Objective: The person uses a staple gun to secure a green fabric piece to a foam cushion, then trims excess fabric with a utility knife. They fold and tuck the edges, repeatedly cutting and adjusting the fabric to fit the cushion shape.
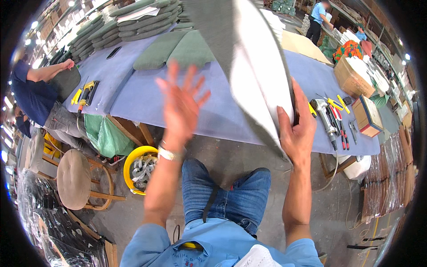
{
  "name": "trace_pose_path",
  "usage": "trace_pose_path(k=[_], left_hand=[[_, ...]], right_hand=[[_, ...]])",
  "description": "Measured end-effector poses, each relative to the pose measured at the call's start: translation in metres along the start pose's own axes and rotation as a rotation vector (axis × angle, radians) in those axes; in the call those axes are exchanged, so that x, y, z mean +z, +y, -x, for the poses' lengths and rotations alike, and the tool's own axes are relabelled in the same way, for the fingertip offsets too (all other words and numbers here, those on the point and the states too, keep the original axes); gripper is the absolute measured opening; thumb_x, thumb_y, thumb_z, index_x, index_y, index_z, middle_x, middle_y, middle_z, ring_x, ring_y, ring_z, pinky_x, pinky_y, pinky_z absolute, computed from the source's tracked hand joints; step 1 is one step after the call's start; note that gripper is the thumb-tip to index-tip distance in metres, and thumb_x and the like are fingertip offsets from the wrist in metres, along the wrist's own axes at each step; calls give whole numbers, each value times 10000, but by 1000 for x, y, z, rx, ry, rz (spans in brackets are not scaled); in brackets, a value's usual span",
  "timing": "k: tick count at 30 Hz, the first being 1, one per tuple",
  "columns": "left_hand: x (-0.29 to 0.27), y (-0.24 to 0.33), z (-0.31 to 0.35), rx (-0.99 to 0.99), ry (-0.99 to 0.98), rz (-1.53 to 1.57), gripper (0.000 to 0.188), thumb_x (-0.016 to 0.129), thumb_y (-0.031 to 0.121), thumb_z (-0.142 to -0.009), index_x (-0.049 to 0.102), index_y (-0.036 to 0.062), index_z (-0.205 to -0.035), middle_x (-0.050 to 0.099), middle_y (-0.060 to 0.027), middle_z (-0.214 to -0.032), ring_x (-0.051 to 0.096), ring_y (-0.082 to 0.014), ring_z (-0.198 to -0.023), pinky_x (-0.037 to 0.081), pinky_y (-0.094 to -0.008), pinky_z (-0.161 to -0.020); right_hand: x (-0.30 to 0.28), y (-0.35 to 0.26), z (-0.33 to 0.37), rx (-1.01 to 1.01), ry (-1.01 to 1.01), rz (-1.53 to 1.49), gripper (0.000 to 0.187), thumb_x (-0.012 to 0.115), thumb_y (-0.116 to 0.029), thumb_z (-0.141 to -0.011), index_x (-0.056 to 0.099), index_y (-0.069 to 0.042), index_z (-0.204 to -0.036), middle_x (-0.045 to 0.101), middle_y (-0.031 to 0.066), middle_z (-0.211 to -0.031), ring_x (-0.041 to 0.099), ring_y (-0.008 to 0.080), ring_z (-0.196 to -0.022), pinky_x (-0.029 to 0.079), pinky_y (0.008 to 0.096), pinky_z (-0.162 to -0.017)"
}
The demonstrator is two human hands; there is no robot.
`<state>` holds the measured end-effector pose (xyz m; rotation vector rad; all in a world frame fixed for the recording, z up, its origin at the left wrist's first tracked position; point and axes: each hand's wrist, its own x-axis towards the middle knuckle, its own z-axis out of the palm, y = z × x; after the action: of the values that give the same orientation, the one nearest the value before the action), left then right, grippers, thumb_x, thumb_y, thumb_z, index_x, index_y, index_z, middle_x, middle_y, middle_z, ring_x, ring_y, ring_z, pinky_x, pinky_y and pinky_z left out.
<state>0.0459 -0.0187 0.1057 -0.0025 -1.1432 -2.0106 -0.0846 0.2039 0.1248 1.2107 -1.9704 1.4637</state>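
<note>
My right hand [300,129] grips the lower right edge of a grey-green cushion cover [213,31], thumb on its white inner side. The cover is raised on a slant above the table [164,91] and runs out past the top of the view. My left hand [181,104], slightly blurred, hovers left of it with the fingers spread and nothing in them. Beyond that hand, two green seat cushions [190,50] lie side by side on the purple-blue tabletop. Whatever is inside the cover cannot be made out.
Right on the table are a pneumatic tool [326,120], pliers [343,135] and cartons [353,78]. Cushion stacks [147,22] stand at the far left. A person [33,84] works at left, near a staple gun [88,94]. Below are a yellow bucket [127,171] and a stool [76,178].
</note>
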Motion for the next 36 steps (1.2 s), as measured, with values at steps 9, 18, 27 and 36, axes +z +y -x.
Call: trace_pose_path(k=[9,18,27,36], left_hand=[[-120,50,-10,-268,332,-212,783,514,641,-1011,430,75,-1545,574,-219,-1422,499,-319,-1362,289,-445,-1178],[-170,-7,-28,-353,388,-973,605,637,492,-998,603,36,-1395,685,-108,-1225,654,-169,-1042,479,-284,-821],[-202,-62,-65,-112,508,-1315,493,640,434,-1003,724,-38,-1119,632,-82,-697,537,-157,-666,474,-334,-678],[-148,-27,-50,425,443,-1104,486,486,345,-1099,684,-90,-1013,546,-10,-781,437,-116,-749,410,-295,-690]], right_hand=[[36,123,13,-343,-413,249,498,702,-111,-889,638,-143,-1382,598,72,-1471,518,291,-1402,409,473,-1162],[48,195,10,127,-344,319,549,586,-477,-1008,614,-97,-1404,541,203,-1499,439,380,-1445,351,500,-1185],[59,222,5,508,-89,238,528,603,-405,-1006,589,-61,-1407,635,222,-1375,626,373,-1240,468,429,-1063],[43,212,-22,314,290,-346,425,556,-272,-1075,585,14,-1388,634,173,-1315,568,218,-1263,436,341,-1071]])
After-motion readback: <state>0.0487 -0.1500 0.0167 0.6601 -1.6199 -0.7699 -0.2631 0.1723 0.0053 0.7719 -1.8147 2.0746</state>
